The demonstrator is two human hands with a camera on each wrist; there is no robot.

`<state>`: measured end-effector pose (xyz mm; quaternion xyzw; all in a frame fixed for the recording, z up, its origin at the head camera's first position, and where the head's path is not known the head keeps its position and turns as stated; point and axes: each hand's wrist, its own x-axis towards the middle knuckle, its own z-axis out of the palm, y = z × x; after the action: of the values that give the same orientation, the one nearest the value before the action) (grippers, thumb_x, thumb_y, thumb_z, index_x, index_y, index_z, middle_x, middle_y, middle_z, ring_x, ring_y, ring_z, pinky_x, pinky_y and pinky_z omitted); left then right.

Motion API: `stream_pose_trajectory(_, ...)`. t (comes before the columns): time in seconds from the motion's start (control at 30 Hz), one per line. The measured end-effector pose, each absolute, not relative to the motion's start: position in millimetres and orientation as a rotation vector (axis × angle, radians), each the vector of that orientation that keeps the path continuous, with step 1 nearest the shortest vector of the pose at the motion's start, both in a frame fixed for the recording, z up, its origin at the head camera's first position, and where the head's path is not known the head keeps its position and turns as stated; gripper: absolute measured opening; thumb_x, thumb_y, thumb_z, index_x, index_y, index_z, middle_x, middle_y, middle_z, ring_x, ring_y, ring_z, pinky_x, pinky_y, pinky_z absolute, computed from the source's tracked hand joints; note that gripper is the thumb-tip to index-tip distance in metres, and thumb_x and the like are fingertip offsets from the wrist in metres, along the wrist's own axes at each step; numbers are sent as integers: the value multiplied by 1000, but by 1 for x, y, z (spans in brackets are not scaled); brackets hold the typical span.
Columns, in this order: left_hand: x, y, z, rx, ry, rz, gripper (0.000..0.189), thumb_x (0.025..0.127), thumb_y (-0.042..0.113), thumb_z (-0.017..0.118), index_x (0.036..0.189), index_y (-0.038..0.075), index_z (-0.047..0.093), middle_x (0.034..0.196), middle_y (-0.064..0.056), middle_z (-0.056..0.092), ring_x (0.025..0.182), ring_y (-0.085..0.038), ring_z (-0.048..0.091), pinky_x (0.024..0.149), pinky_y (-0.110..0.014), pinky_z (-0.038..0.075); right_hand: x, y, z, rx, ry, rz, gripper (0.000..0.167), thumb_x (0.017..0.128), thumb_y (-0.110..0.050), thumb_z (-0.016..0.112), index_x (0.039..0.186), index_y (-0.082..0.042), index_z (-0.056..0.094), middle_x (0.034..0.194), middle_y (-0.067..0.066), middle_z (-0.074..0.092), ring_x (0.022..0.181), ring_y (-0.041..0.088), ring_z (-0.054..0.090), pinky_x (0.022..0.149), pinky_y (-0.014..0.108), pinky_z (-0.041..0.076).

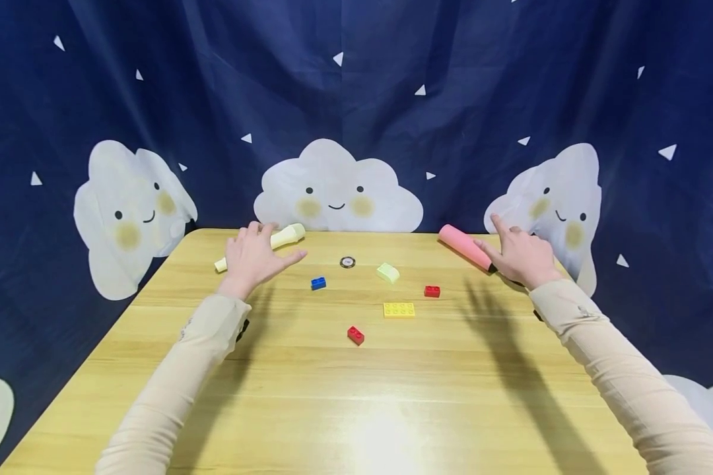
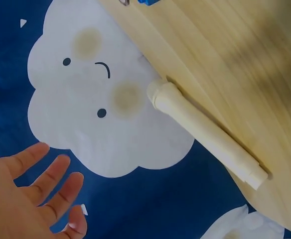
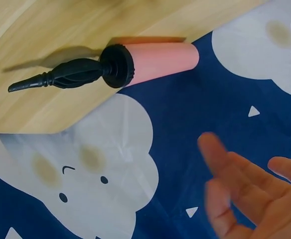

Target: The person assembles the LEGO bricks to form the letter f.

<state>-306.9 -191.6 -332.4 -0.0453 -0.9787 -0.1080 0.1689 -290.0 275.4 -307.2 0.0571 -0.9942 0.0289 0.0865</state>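
Observation:
Above the far left of the table, my left hand (image 1: pixel 252 258) hovers with fingers spread and nothing in its grasp. In the head view it overlaps a cream, torch-shaped stick (image 1: pixel 289 235) with a wider head; the left wrist view shows the whole stick (image 2: pixel 205 130) lying near the table edge, apart from the fingers. My right hand (image 1: pixel 525 256) is raised at the far right, fingers extended and holding nothing. Beside it in the head view lies a pink balloon pump (image 1: pixel 465 247). Its black handle and nozzle (image 3: pixel 78 72) show in the right wrist view.
Between the hands lie a blue brick (image 1: pixel 318 283), a black-and-white round chip (image 1: pixel 347 262), a pale green block (image 1: pixel 387 272), a yellow brick (image 1: pixel 399 310) and red bricks (image 1: pixel 432 291) on the wooden table (image 1: pixel 309 402). A dark blue cloud-print curtain (image 1: pixel 380 119) hangs behind.

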Motion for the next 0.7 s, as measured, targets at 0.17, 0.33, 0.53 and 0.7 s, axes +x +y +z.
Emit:
stream_pose_trajectory(0.17,-301,-184,-338,-166,-2854,-267,90,70,78,58,132,14,50,124,-17,55,112,-40,50,85,-60,39,-291,273,-306,162,-2952,142,81,94,-66,26,146,-5,30,124,35,55,97,53,58,74,60,46)
stream_pose_trajectory(0.33,-295,-171,-351,-214,-2895,-314,82,67,81,57,121,18,57,104,-7,63,96,-31,58,71,-48,45,-292,272,-308,159,-3034,253,83,96,-63,27,140,7,31,115,36,59,98,51,59,78,58,45)
stream_pose_trajectory(0.53,-284,-153,-367,-237,-2992,-383,72,64,78,63,106,19,60,88,0,64,80,-22,60,56,-36,41,-290,269,-315,129,-3120,543,75,97,-52,41,133,13,31,89,26,64,57,22,64,65,41,47)
stream_pose_trajectory(0.7,-273,-136,-380,-250,-3072,-436,67,62,75,67,100,20,61,82,2,64,72,-20,59,55,-34,38,-290,263,-322,102,-3122,737,62,95,-42,49,118,15,42,98,28,59,54,17,61,56,31,46)
